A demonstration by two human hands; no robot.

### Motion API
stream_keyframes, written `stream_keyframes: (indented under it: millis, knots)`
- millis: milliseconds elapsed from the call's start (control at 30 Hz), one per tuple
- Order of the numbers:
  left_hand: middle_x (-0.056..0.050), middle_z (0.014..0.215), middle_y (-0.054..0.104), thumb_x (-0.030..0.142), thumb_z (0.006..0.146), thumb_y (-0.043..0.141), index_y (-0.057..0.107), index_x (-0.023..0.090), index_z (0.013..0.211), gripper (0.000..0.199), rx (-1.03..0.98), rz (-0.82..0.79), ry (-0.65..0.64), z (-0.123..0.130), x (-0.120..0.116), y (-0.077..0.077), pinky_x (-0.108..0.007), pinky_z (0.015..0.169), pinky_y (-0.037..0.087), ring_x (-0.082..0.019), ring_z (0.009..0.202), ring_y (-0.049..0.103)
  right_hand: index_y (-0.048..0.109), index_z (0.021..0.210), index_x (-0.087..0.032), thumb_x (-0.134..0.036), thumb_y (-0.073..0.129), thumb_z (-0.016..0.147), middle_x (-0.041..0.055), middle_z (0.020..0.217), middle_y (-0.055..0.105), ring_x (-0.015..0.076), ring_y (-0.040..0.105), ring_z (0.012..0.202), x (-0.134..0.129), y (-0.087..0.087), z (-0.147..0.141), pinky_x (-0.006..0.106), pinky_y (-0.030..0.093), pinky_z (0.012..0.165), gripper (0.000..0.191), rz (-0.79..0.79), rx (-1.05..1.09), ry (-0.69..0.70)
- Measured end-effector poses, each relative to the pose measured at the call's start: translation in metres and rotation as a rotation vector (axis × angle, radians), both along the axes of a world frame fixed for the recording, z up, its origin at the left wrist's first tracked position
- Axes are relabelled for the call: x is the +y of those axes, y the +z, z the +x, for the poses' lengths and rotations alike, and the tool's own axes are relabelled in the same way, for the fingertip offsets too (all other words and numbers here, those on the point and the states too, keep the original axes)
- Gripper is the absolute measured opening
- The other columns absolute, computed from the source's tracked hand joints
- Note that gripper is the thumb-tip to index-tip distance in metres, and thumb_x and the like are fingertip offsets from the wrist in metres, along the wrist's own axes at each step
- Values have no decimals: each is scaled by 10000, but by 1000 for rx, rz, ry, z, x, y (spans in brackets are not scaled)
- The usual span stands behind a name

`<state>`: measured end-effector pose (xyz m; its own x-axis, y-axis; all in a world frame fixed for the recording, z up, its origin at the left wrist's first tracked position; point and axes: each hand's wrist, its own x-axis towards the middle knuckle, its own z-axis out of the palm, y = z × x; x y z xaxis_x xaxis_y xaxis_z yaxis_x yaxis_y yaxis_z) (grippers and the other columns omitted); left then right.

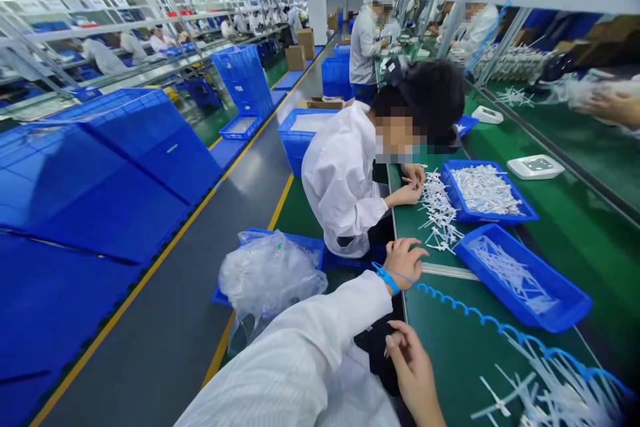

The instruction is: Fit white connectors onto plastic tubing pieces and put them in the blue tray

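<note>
My left hand reaches forward to the green bench's edge, fingers spread and bent, with nothing visible in it. A blue wrist strap circles that wrist, and a coiled blue cord runs across the bench to the right. Closer to me, my right hand hovers by the bench edge, its fingers loosely curled and apart, holding nothing I can see. White thin plastic strips with small joints lie heaped at the lower right. Beyond my left hand is another pile of white pieces.
A blue tray of translucent strips and a fuller blue bin stand on the bench. A seated co-worker handles small pieces just ahead. Clear plastic bags sit at the left, near large blue crates along the aisle.
</note>
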<state>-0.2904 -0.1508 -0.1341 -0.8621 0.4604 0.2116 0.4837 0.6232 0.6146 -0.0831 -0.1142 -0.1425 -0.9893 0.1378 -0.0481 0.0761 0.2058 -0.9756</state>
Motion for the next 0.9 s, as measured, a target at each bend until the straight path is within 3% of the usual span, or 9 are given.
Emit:
stream_keyframes:
  millis: [133, 300, 400, 500, 600, 733, 800, 900]
  knots:
    - [-68, 1448, 559, 231, 964, 661, 685, 215, 1241, 279, 7, -8, 1, -1, -2, 0, -489, 1141, 433, -267, 1362, 490, 637, 1167, -182, -502, 586, 1009, 4, 708, 626, 162, 630, 631, 0, -7, 4, 237, 507, 589, 360, 76, -9, 37]
    - [-102, 1415, 587, 304, 1012, 642, 671, 185, 1247, 266, 64, -38, -12, 0, -9, 9, -510, 1135, 478, -267, 1331, 541, 662, 1104, -179, -388, 546, 1033, 5, 697, 643, 149, 611, 632, -14, 4, 0, 239, 445, 607, 250, 99, 38, 79]
    - [-110, 1410, 585, 302, 997, 662, 658, 165, 1257, 294, 101, -50, -18, 1, -15, 13, -560, 1128, 473, -307, 1348, 527, 688, 1023, -182, -322, 567, 1002, 2, 689, 668, 137, 617, 643, -25, 11, 1, 244, 445, 662, 186, 90, 46, 9]
    - [-152, 1432, 550, 239, 976, 652, 640, 135, 1271, 313, 141, -51, -79, 7, -14, 14, -606, 1126, 446, -340, 1350, 515, 709, 989, -172, -299, 611, 955, -12, 647, 664, 115, 587, 589, -33, 11, 5, 223, 416, 615, 164, 52, 51, -74]
    - [-240, 1471, 497, 268, 956, 663, 645, 121, 1296, 370, 207, -44, -336, 28, -5, 14, -645, 1117, 420, -400, 1377, 487, 726, 938, -156, -334, 665, 918, -15, 635, 658, 102, 576, 562, -36, 11, 15, 200, 403, 568, 189, 1, 60, -157]
    - [-195, 1579, 434, 486, 673, 960, 654, 259, 1373, 796, 311, -72, -877, 66, 22, 30, -605, 1151, 419, -421, 1444, 446, 726, 911, -163, -430, 722, 925, -5, 701, 690, 113, 634, 628, -21, 22, 54, 190, 473, 585, 268, -25, 75, -317]
    - [-171, 1642, 370, 506, 572, 1013, 639, 351, 1410, 930, 365, -94, -1049, 81, 46, 50, -660, 1195, 336, -455, 1508, 360, 727, 940, -177, -466, 688, 970, 3, 746, 703, 117, 655, 681, -4, 33, 95, 193, 513, 620, 293, -23, 86, -439]
    - [-140, 1711, 262, 542, 537, 1019, 529, 448, 1511, 1095, 462, -220, -1255, 102, 92, 90, -723, 1220, 234, -483, 1565, 239, 720, 986, -177, -473, 601, 1041, 23, 836, 715, 115, 666, 736, 29, 51, 184, 212, 561, 675, 324, -20, 117, -652]
